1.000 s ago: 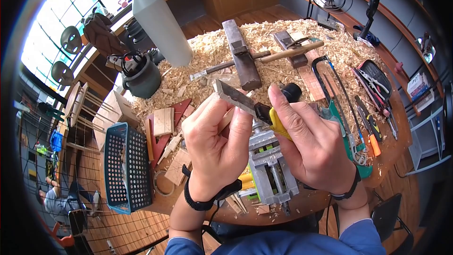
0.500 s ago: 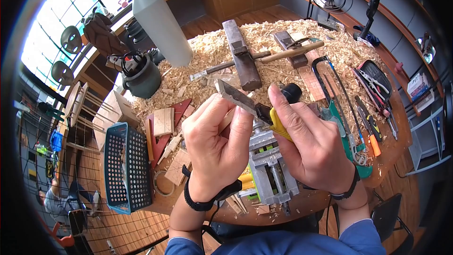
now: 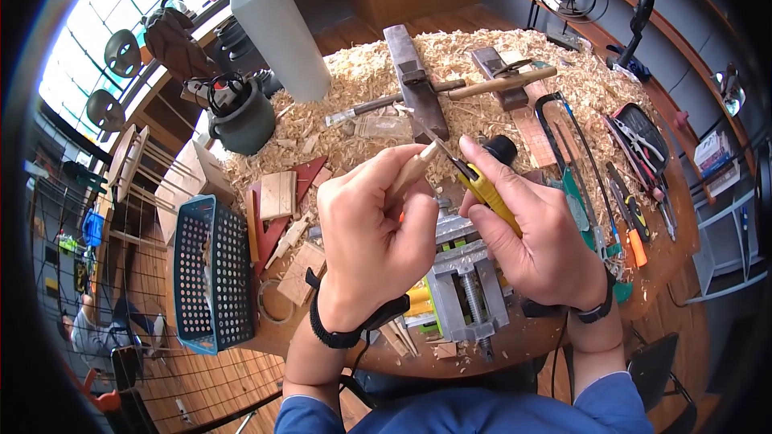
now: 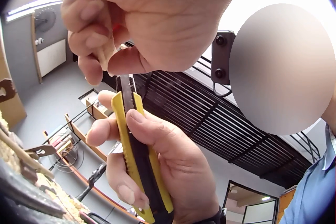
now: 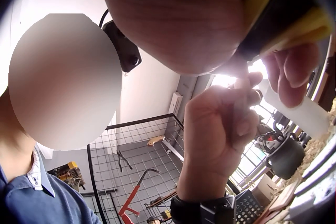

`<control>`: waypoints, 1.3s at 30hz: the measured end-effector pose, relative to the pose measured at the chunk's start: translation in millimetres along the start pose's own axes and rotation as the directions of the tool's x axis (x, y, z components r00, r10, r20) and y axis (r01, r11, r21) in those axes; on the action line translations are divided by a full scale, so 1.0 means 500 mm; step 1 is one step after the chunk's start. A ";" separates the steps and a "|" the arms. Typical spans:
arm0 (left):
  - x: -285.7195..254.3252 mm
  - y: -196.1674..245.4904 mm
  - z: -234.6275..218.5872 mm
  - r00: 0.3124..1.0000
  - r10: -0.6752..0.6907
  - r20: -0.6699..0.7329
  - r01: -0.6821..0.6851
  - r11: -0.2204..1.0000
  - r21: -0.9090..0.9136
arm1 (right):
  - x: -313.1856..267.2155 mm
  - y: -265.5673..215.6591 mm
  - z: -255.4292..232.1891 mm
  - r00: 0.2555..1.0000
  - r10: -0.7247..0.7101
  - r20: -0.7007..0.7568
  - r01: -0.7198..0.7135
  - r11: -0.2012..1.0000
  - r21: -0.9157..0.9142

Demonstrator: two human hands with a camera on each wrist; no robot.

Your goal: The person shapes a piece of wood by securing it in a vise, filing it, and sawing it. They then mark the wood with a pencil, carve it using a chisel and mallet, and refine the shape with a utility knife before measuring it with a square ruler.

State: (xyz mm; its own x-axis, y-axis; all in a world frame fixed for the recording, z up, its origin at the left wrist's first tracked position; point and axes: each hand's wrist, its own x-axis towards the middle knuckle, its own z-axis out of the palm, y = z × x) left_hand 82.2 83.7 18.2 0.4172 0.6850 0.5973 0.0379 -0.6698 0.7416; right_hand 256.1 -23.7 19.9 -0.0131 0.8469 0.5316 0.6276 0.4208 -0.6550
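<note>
My left hand (image 3: 362, 241) pinches a slim piece of light wood (image 3: 413, 169), its pale tip pointing up past the fingers. In my right hand (image 3: 540, 247) is a yellow and black utility knife (image 3: 487, 191), gripped by its handle with the index finger stretched along it. The blade slants up and to the left, right at the tip of the wood. From the left wrist view, the knife (image 4: 137, 155) lies across the right hand's fingers, thumb on its side, and the wood (image 4: 106, 50) shows between the left fingers. Below both hands stands a grey metal vise (image 3: 466, 289).
Wood shavings (image 3: 354, 72) cover the far tabletop, with hand planes (image 3: 418, 84) and a hammer (image 3: 507, 83) on them. A perforated basket (image 3: 213, 273) stands left, beside wood offcuts (image 3: 278, 194). A coping saw (image 3: 575, 185) and pliers (image 3: 637, 141) lie right.
The knife has turned so its blade shows narrow instead of broad and now meets the wood's tip. The left hand has rotated, bringing the wood into view. The head view has shifted slightly.
</note>
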 end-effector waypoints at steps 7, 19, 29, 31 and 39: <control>0.000 0.003 -0.006 0.999 -0.047 0.025 0.048 0.998 -0.032 | 0.000 -0.002 0.000 1.000 0.005 -0.004 -0.005 1.000 -0.011; 0.001 0.007 -0.011 0.998 -0.054 0.041 0.055 0.998 -0.031 | 0.001 -0.003 0.001 1.000 -0.005 0.000 0.005 1.000 -0.011; 0.000 0.006 -0.012 0.998 -0.041 0.036 0.042 0.999 -0.028 | 0.000 -0.004 0.001 1.000 -0.007 -0.001 0.007 1.000 -0.010; 0.000 0.005 -0.009 0.999 -0.023 0.025 0.024 0.999 -0.024 | 0.001 -0.005 0.000 1.000 -0.010 -0.001 0.010 1.000 -0.012; 0.000 0.004 -0.011 1.000 -0.015 0.027 0.016 1.000 -0.027 | 0.000 -0.005 0.000 1.000 -0.007 0.000 0.007 1.000 0.000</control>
State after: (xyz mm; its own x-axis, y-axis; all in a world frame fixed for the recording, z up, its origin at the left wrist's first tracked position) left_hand 77.3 83.9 21.3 0.4412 0.6869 0.5775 0.0199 -0.6508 0.7590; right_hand 254.5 -24.7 21.7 -0.0179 0.8439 0.5362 0.6277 0.4269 -0.6509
